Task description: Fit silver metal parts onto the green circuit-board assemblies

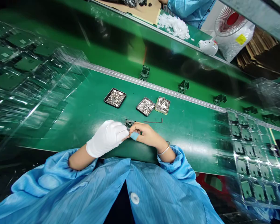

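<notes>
Together, left hand [108, 138] and right hand [146, 133] pinch one circuit board [128, 123]; one hex key [154, 122] lies right, three trays [118, 106] far.

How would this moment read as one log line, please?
left grip: gloved, at circuit board; right grip: ungloved, at board; L-shaped tool: on table

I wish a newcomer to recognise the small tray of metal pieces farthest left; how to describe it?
Look at the green table, beyond the gloved left hand. The small tray of silvery pieces stands alone; two similar trays sit close together to its right.
</notes>
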A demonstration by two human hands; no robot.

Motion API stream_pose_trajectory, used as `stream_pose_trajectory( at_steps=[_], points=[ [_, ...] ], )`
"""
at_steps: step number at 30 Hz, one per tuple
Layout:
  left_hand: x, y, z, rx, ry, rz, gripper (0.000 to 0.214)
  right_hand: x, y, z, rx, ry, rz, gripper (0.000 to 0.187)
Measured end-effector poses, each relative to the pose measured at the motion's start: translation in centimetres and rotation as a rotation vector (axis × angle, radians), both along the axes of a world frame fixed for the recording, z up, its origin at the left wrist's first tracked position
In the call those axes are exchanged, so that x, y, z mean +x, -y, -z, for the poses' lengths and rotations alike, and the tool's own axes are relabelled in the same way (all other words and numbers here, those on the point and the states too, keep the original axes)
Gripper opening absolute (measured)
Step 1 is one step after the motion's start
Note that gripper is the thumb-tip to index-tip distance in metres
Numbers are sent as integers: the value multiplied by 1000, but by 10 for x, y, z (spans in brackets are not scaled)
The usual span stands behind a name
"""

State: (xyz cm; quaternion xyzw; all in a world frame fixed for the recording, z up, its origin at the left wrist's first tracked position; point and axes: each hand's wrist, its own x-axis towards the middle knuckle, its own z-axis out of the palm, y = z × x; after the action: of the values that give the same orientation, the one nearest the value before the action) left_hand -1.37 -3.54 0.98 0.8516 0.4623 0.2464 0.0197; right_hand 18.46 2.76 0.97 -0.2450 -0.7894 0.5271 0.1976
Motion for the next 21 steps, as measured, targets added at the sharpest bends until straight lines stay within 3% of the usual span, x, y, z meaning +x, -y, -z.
stream_pose_trajectory(
  at_steps=[1,4,8,14,21],
  points=[
    [0,-1,5,-18,44,-37,21,2,-1,1,15,10,33,6],
    [0,-8,25,-193,213,-156,61,5,-3,5,88,36,218,9],
    [6,-14,45,-455,350,-192,53,5,-4,14,232,83,271,11],
    [16,-14,37,-342,390,-199,39,4,-2,21,415,207,234,19],
    [19,-10,32,-274,341,-203,36,5,2,20,485,318,262,22]
  ],
)
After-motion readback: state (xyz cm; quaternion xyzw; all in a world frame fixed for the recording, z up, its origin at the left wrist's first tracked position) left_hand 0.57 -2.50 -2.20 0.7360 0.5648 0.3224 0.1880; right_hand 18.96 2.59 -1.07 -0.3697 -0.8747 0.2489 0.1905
